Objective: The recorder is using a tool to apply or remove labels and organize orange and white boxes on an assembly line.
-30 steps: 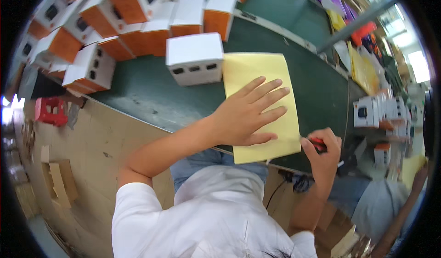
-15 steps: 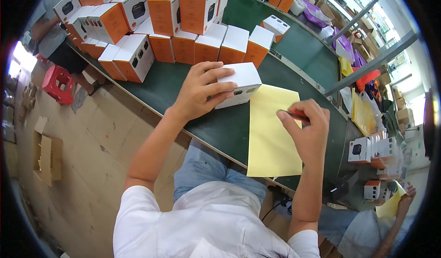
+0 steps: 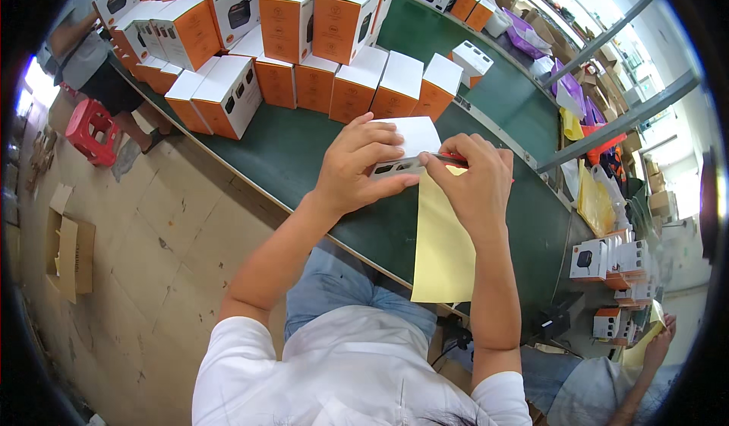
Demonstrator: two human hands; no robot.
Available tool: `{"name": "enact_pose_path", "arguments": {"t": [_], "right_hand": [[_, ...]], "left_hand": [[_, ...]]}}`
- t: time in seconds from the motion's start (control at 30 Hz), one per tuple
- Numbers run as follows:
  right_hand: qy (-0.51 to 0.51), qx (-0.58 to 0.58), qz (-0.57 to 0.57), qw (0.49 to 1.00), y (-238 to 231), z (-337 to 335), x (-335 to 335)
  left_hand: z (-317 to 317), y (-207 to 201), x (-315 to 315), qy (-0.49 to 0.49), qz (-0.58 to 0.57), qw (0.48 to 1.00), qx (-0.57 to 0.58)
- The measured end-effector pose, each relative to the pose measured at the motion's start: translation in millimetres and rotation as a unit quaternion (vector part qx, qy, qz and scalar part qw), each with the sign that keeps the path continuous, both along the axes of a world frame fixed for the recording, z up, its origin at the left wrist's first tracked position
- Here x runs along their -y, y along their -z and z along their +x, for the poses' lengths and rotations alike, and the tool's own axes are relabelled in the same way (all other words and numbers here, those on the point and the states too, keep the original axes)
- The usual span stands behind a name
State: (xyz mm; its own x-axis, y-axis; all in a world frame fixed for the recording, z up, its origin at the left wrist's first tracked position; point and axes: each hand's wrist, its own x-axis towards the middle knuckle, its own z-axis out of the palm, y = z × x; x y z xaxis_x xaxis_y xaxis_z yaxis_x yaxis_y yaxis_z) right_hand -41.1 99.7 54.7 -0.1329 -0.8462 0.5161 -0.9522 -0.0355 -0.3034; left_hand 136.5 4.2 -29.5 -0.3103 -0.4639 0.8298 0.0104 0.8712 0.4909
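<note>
My left hand (image 3: 355,162) grips a small white carton (image 3: 414,134) with dark pictures on its side, fingers on top and thumb along the near side. At the carton's right edge, my right hand (image 3: 480,183) pinches a slim dark-and-red tool (image 3: 449,159), its tip at or very near the carton. The exact kind of tool cannot be made out. Below the carton a yellow sheet (image 3: 443,255) lies on the green bench, partly covered by my right hand and forearm.
White-and-orange cartons (image 3: 353,84) stand stacked along the far left of the green bench (image 3: 304,145). Slanting metal bars (image 3: 619,122) cross the right side. One person holds a yellow sheet (image 3: 644,342) at lower right; another stands at upper left by a red stool (image 3: 93,132).
My right hand has moved left and up from above the yellow sheet, bringing the tool to the carton. My left thumb now extends along the carton's near side.
</note>
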Motion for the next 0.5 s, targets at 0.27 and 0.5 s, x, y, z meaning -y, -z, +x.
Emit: {"name": "enact_pose_path", "arguments": {"t": [0.27, 0.5], "right_hand": [[0.014, -0.075, -0.015, 0.997, 4, -13, 5], [-0.189, -0.01, -0.038, 0.981, 1, -23, -4]], "left_hand": [[-13, 9, 7, -0.052, -0.024, 0.998, -0.028], [-7, 14, 8, -0.045, -0.043, 0.998, -0.021]]}}
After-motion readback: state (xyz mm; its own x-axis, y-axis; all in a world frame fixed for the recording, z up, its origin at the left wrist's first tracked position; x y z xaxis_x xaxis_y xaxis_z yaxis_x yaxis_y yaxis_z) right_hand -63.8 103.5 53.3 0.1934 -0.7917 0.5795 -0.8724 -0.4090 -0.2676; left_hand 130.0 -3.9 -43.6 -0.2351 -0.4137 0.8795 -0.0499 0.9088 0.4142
